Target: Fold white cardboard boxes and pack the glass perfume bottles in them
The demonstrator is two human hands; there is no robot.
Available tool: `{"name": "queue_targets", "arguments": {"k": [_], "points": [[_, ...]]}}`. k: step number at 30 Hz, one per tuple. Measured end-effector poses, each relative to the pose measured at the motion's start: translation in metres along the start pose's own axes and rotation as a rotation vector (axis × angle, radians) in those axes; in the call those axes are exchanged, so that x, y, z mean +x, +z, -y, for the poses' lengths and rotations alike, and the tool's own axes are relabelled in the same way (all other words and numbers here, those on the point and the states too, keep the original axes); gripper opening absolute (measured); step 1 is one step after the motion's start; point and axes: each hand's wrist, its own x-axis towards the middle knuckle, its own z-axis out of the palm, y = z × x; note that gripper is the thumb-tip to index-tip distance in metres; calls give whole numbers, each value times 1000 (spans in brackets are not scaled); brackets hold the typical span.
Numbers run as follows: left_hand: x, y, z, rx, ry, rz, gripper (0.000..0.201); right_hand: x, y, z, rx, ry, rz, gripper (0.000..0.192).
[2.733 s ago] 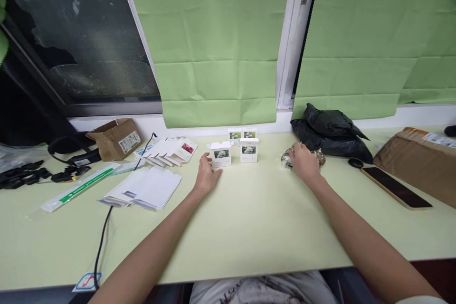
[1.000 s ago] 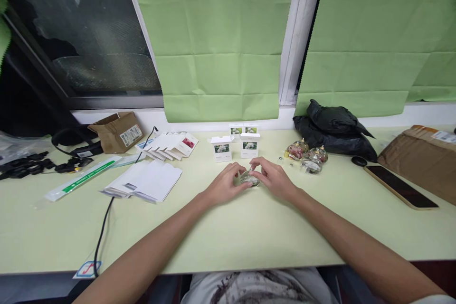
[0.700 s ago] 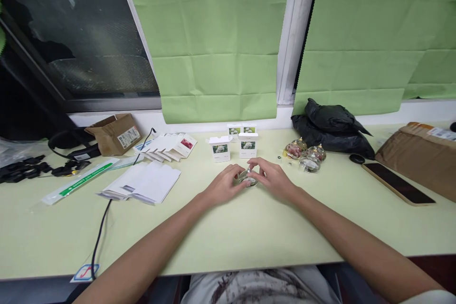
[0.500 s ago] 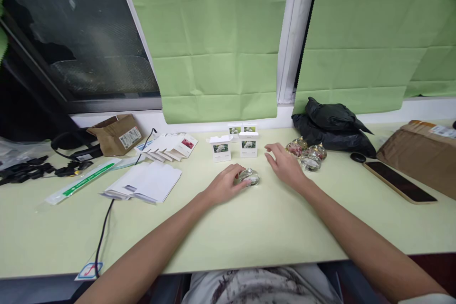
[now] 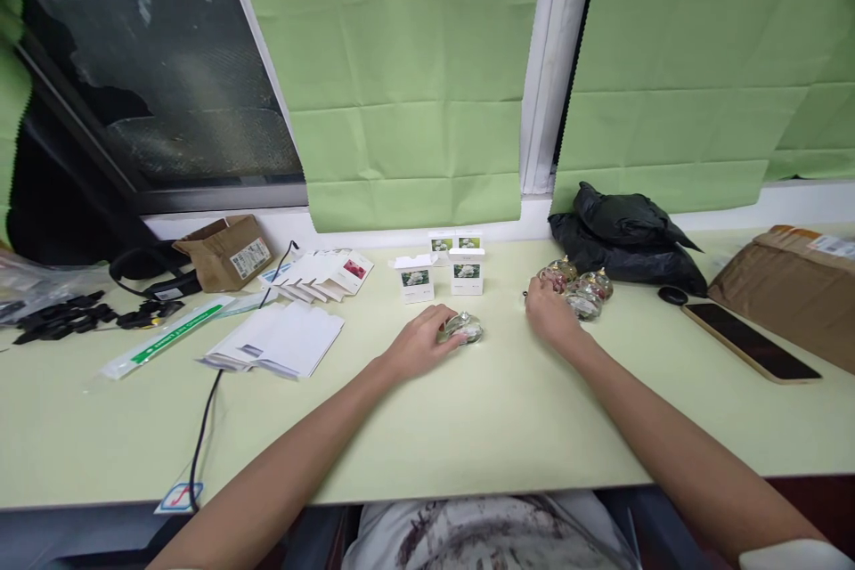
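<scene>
My left hand [image 5: 419,342] is closed around one side of a clear round bauble [image 5: 468,327] with a small cap, resting on the table. To the right, my right hand [image 5: 553,317] has its fingers curled together beside several clear baubles [image 5: 590,288] with gold caps and pinkish contents. A tiny dark thing shows at the edge of the right fingers; what they hold is too small to make out. Beyond my left hand stand small white boxes with flower pictures, among them a left box [image 5: 418,281] with its top flap up and a right box [image 5: 467,274].
Flattened white cartons [image 5: 280,340] and a fan of white boxes [image 5: 321,274] lie left, near a brown box [image 5: 231,254] and a black cable [image 5: 204,436]. At right are black plastic bags [image 5: 624,236], a phone [image 5: 748,338] and a cardboard parcel [image 5: 788,285].
My right hand has moved right towards the cluster of baubles, and its fingers have gone from spread to curled. My left hand stays on its bauble.
</scene>
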Motion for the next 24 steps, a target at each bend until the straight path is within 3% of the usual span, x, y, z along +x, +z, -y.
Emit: {"name": "queue_targets", "arguments": {"k": [14, 24], "points": [[1, -3, 2, -7, -19, 29, 29, -3, -7, -7, -43, -15, 96, 44], [2, -6, 2, 3, -21, 58, 31, -8, -6, -1, -43, -45, 113, 33]]}}
